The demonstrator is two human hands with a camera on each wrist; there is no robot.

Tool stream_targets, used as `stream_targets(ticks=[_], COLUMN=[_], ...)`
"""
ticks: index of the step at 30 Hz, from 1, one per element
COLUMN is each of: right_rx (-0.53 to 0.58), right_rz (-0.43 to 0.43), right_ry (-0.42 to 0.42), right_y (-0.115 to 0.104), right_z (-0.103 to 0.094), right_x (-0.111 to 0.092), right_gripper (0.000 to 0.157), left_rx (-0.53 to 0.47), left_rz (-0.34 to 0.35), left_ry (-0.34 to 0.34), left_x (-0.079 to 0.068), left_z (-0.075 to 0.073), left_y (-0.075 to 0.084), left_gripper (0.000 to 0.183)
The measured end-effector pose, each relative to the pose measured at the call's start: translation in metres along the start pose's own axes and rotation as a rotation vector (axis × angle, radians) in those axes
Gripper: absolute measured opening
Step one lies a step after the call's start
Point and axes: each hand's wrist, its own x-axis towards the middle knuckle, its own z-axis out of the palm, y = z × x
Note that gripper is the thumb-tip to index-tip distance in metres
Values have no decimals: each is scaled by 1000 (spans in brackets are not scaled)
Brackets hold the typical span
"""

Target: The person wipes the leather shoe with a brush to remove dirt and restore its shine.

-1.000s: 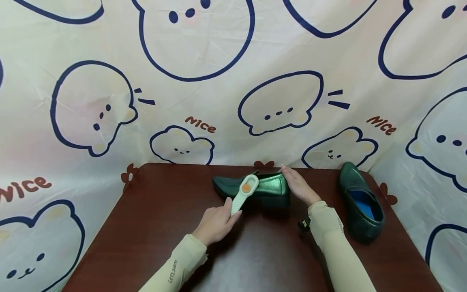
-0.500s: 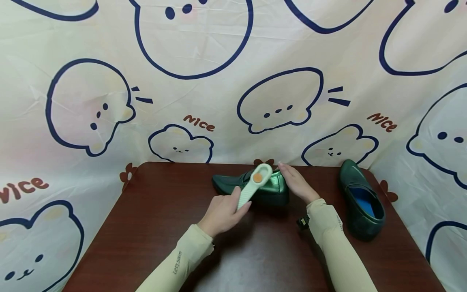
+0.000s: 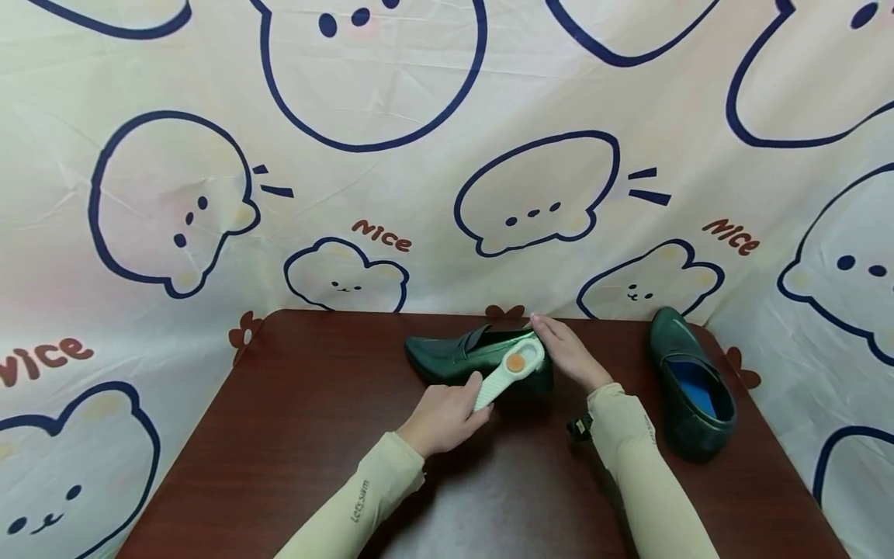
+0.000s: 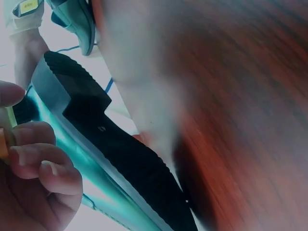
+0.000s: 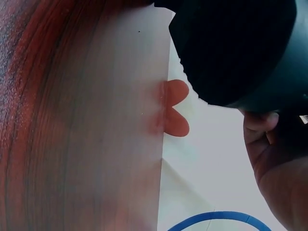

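My left hand (image 3: pixel 445 415) grips the ribbed handle of a pale green tool (image 3: pixel 497 382) with an oval head and an orange disc. The head lies over the heel side of a shiny dark green loafer (image 3: pixel 440 359); its underside is hidden. At the loafer's heel, my right hand (image 3: pixel 569 353) holds the shoe from behind, toe to the left. In the left wrist view the black sole (image 4: pixel 130 142) shows, the shoe raised off the table. The right wrist view shows curled fingertips (image 5: pixel 260 121) against the heel end (image 5: pixel 231 53).
A second green loafer (image 3: pixel 694 396) with a blue insole rests at the table's right side, toe pointing away. Behind the brown table (image 3: pixel 293 435) hangs a pale cloth (image 3: pixel 433 93) with cartoon bear outlines. A small dark device (image 3: pixel 580 427) sits by the right wrist.
My left hand has moved the tool rightward along the loafer's side, from near its middle up to the heel, dipping lower at the end. The right hand and the loafer stay nearly still.
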Motion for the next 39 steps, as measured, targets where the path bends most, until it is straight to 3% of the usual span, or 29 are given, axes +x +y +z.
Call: stream_targets(ticks=[7, 14, 21, 26, 32, 39], right_rx=[6, -5, -4, -6, -1, -17], right_rz=[18, -5, 28, 28, 28, -21], right_ry=[-14, -19, -22, -19, 3, 33], right_y=[1, -29, -32, -25, -1, 2], right_z=[-1, -4, -5, -5, -3, 2], right_x=[2, -12, -15, -11, 0, 1], right_gripper=[53, 47, 48, 48, 54, 57], left_rx=[-32, -64, 2, 6, -19, -49], left_rz=[-62, -149, -137, -103, -74, -31], left_ry=[-37, -55, -37, 17, 69, 39], left_x=[-20, -45, -54, -48, -26, -1], left_z=[-4, -1, -4, -9, -14, -11], left_y=[-23, -52, -58, -49, -30, -10], left_gripper=[39, 30, 26, 24, 29, 33])
